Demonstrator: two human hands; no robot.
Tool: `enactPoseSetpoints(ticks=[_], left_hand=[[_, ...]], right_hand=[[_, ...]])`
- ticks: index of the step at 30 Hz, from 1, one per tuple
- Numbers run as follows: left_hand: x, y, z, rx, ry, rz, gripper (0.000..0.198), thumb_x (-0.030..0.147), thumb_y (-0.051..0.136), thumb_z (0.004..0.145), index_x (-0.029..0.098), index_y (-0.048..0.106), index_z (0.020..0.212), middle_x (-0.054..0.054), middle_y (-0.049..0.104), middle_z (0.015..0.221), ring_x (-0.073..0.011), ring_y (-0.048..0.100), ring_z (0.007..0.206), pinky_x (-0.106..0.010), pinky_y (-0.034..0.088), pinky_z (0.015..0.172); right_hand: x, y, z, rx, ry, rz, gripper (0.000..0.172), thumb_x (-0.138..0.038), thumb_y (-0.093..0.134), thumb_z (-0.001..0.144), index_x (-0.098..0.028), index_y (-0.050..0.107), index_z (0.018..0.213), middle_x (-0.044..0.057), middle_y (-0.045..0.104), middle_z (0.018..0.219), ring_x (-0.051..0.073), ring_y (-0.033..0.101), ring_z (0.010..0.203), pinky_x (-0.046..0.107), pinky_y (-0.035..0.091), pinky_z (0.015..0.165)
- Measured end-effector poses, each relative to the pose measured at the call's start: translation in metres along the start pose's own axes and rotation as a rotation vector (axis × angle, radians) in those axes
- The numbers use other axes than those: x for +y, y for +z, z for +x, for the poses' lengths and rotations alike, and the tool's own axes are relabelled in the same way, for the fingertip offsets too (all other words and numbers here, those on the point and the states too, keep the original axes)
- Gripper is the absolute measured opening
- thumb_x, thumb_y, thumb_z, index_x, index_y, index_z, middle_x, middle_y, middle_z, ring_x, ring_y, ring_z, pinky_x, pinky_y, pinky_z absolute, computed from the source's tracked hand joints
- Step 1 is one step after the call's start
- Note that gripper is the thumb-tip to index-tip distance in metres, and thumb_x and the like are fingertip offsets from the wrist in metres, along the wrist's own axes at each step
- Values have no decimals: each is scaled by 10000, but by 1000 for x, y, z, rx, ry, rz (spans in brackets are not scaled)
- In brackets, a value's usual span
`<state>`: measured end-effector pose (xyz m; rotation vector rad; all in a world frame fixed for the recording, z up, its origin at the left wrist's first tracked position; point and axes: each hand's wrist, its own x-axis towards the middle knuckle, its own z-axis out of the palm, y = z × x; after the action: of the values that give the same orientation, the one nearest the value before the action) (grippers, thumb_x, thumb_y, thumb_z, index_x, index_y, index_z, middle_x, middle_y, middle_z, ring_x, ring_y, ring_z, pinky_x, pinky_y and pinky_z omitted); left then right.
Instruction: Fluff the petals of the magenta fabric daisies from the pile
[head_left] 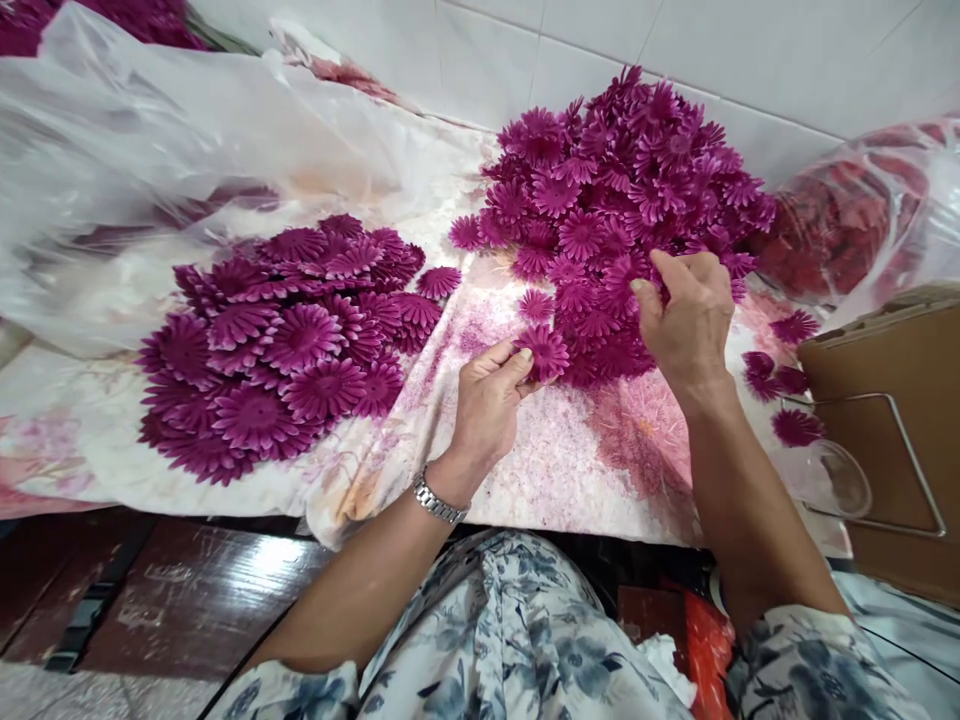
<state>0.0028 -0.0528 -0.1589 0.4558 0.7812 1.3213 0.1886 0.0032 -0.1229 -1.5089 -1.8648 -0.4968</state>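
Observation:
My left hand (491, 395) pinches one purple artificial flower head (541, 352) by its edge, between thumb and fingers. A smaller flower head (535, 305) lies just beyond it. At the front right of a tall heap of purple flower heads (585, 235) is my right hand (690, 315). Its thumb and forefinger are bent with a gap between their tips, and purple petals show behind the gap; I see no flower held there. To the left, a second, flatter pile of flower heads (259, 415) rests on the patterned cloth (517, 480).
Clear plastic sheeting (195, 130) covers the back left. A bag of red pieces (847, 215) sits at the back right. Beside my right forearm stand a cardboard box (885, 430), a metal wire frame (916, 465) and a clear plastic cup (832, 480). A tiled wall (487, 60) runs behind.

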Motion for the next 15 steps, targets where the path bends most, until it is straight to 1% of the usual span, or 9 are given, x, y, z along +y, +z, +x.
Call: enactPoseSetpoints(ticks=[2,3,5,7,9,11,13,15], left_hand=[[0,0,0,34,16,-3,139,200,712,635,159,674,762,10,651,712,-91,587,620,-244,501,597],[0,0,1,47,22,-4,143,194,715,625,162,669,757,15,646,697,-88,582,608,-237,495,583],[0,0,1,53,31,-10,116,180,717,612,158,648,703,29,620,652,-81,569,590,-226,489,571],[0,0,1,48,24,-14,105,174,716,609,150,626,655,37,593,626,-74,560,591,-215,488,578],[1,0,1,44,-2,-9,114,177,717,607,143,608,619,40,575,604,-69,552,588,-208,488,586],[1,0,1,25,-26,1,120,176,721,598,140,607,609,39,573,596,-66,540,581,-209,490,593],[0,0,1,11,-21,17,121,168,730,581,142,623,631,34,589,610,-68,531,580,-212,487,587],[-1,-1,1,11,-16,36,127,177,738,577,149,626,631,35,587,606,-73,523,575,-212,474,557]], right_hand=[[-7,-1,-1,-44,-66,62,237,-315,616,810,-152,625,982,84,617,836,207,553,815,358,444,708],[-15,-1,-4,-92,-119,139,234,-318,613,815,-148,625,976,77,619,821,194,556,797,337,450,690],[-33,0,-13,-219,-229,326,185,-308,600,827,-144,625,909,53,616,765,161,555,735,289,452,637],[-49,3,-22,-302,-293,454,133,-277,609,821,-145,608,837,34,606,722,141,548,689,264,449,608],[-56,7,-27,-297,-307,484,82,-229,613,811,-152,589,796,27,606,707,137,550,678,259,452,613],[-57,9,-30,-238,-332,460,57,-178,584,821,-158,583,767,24,610,678,136,553,661,258,455,620],[-56,10,-32,-183,-369,421,95,-154,552,836,-159,585,747,27,616,656,138,557,647,259,460,626],[-57,9,-33,-157,-385,383,129,-149,526,849,-158,585,734,27,608,629,137,553,623,256,458,607]])
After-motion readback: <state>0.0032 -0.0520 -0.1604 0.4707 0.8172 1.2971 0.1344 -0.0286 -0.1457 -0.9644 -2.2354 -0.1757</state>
